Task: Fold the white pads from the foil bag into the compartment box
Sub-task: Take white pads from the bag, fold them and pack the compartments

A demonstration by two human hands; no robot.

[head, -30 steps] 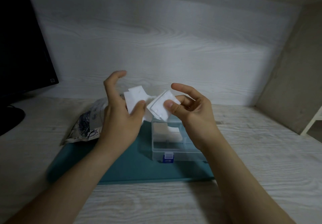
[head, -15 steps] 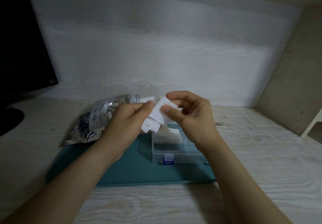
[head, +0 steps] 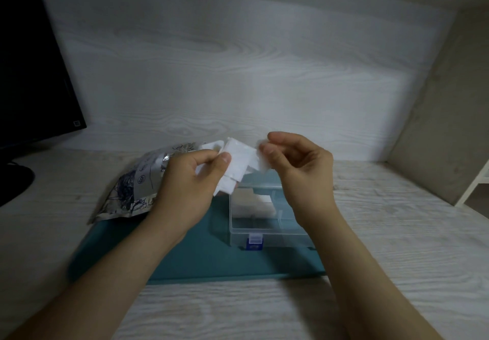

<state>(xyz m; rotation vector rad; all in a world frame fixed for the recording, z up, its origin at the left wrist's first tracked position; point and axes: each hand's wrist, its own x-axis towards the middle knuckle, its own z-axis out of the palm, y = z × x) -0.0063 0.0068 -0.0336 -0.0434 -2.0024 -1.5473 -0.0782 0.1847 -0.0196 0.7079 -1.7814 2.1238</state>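
Now both hands, left (head: 185, 181) and right (head: 300, 171), pinch soft white pads (head: 238, 163) over a clear plastic box (head: 280, 230).

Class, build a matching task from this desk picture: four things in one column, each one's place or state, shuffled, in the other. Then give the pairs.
1 foil bag
2 compartment box
3 white pads
4 monitor

A clear plastic, on the teal mat
B far left edge
C pinched between left hand and right hand
D left of the box

Pairs: 1-D, 2-A, 3-C, 4-B
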